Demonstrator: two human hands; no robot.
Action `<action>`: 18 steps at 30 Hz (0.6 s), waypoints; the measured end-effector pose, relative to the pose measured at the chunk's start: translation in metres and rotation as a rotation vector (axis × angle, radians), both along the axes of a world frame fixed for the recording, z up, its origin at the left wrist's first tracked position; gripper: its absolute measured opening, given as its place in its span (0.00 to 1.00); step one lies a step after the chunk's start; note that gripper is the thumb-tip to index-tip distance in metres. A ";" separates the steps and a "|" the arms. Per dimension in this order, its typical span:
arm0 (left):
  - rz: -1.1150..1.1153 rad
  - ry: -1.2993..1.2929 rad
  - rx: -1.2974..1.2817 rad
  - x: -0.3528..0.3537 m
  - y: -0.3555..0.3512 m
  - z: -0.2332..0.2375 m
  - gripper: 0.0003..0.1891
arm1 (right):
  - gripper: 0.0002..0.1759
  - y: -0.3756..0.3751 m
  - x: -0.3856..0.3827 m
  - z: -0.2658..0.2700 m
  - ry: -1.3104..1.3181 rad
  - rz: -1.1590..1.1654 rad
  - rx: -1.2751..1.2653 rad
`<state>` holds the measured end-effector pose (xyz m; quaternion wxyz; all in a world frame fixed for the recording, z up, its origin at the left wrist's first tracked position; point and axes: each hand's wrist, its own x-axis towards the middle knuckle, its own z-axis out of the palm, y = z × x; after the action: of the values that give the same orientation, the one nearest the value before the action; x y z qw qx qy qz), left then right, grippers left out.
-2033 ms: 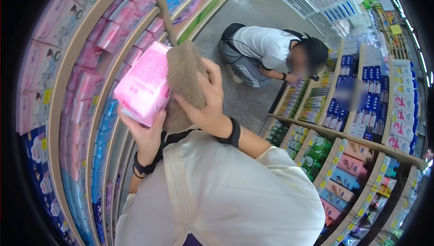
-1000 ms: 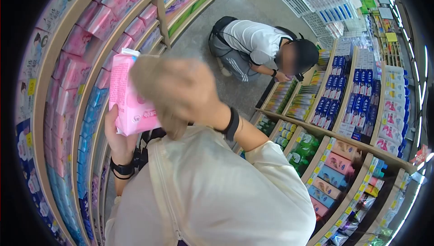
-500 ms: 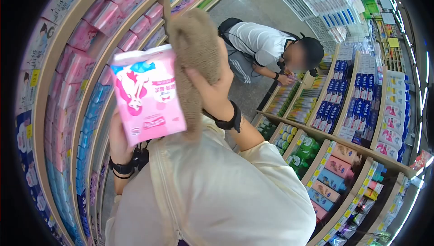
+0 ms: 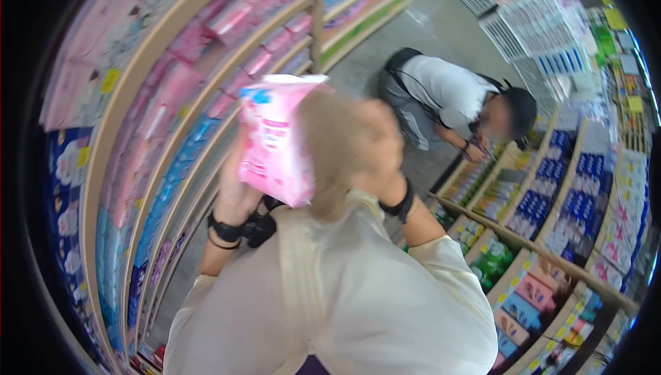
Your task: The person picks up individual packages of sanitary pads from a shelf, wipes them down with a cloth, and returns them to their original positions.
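- Nearest, the person's cream top [image 4: 358, 299] fills the bottom of the view, with a pale shoulder strap [image 4: 301, 285] running across it.
- Left hand [image 4: 237, 192] is raised at chest height with a black wristband [image 4: 224, 229] on it. Its grip is closed around the lower edge of a pink pack [image 4: 275, 144].
- Pink pack is held upright and a bit tilted, in the air in front of the left shelving, not touching any shelf. Blue patch at its top corner; print too blurred to read.
- Right hand [image 4: 383, 158] is up just beside the pack, also with a black wristband [image 4: 398, 204]. It's motion-blurred.
- Tan cloth [image 4: 334, 151] is in the right hand's grip, closed on it as far as the smear allows; fingers can't be made out. The cloth sits against the pack's right side and overlaps it.
- Left shelving [image 4: 138, 75], curved wooden rails, is stocked with pink packets [image 4: 182, 82] on the upper rows and blue packets [image 4: 169, 182] lower down.
- Right shelving [image 4: 544, 254] holds mixed coloured boxes, with blue boxes [image 4: 551, 175] higher up.
- Grey floor [image 4: 385, 55] runs between the two shelf runs.
- Farther off, another person [image 4: 447, 89] in a white top crouches on the floor, one hand at the right shelving.
- Farthest, white wire racks [image 4: 544, 30] stand at the top right.
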<state>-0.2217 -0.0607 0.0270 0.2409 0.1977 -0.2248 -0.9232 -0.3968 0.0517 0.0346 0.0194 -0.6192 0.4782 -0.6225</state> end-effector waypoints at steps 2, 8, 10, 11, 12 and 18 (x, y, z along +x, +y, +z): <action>-0.077 0.059 0.019 0.000 0.005 -0.006 0.24 | 0.24 -0.004 -0.008 -0.004 -0.402 -0.316 0.277; 0.130 -0.077 -0.130 -0.011 -0.014 -0.004 0.23 | 0.31 -0.027 0.032 -0.009 -1.084 -0.034 0.272; 0.225 -0.206 -0.283 -0.005 -0.029 -0.012 0.24 | 0.33 -0.028 0.028 -0.014 -1.082 0.108 0.359; 0.181 -0.324 -0.506 -0.002 -0.036 -0.016 0.25 | 0.34 -0.030 0.024 -0.016 -1.011 0.158 0.474; 0.131 -0.441 -0.727 0.001 -0.045 -0.015 0.27 | 0.35 -0.033 0.020 -0.019 -0.931 0.202 0.582; -0.057 -0.156 -0.718 -0.002 -0.061 0.013 0.37 | 0.33 -0.044 0.015 -0.052 -1.178 0.401 0.630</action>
<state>-0.2235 -0.1217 0.0401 0.2512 0.1642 -0.5575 -0.7740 -0.3815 0.0074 -0.0179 0.5688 -0.2199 0.4224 -0.6706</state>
